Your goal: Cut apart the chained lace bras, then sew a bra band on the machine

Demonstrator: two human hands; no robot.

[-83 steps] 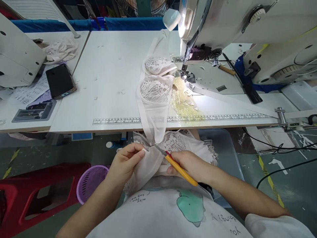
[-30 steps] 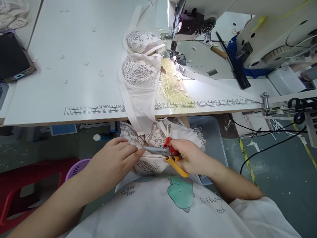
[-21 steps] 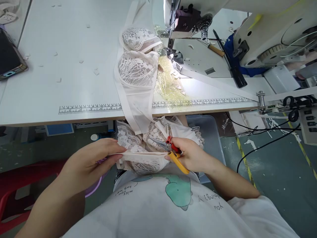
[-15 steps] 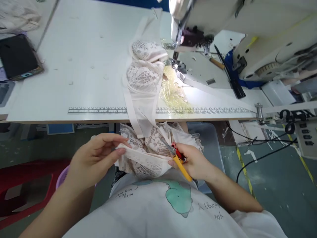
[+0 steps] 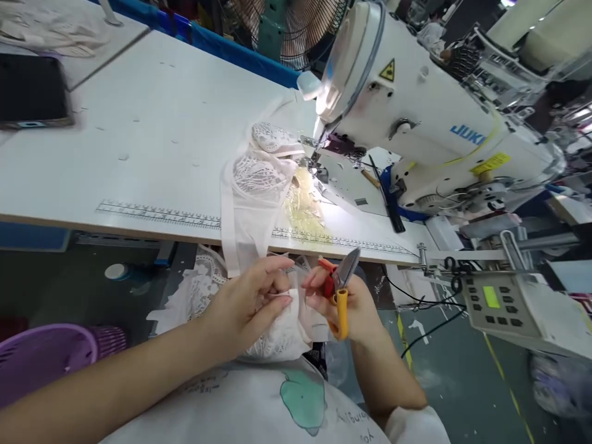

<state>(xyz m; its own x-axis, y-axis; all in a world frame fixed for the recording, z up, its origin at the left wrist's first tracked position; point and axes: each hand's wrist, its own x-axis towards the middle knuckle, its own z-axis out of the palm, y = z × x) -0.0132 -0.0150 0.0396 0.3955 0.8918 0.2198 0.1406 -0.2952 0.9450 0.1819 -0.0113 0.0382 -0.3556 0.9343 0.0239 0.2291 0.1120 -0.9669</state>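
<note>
lace garment (image 5: 277, 342) is pinched in fingers of left hand (image 5: 245, 305), just below front edge of surface (image 5: 152, 142); scissors (image 5: 341, 299) are gripped by right hand (image 5: 361, 308). second garment (image 5: 252, 203) is draped over that edge; purple basket (image 5: 111, 345) is seen below, at left.

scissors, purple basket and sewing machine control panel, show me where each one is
Scissors (image 5: 341, 305), head view: on the orange handle.
Purple basket (image 5: 55, 354), head view: on the inner wall.
Sewing machine control panel (image 5: 510, 308), head view: on the buttons right of its green screen.
</note>
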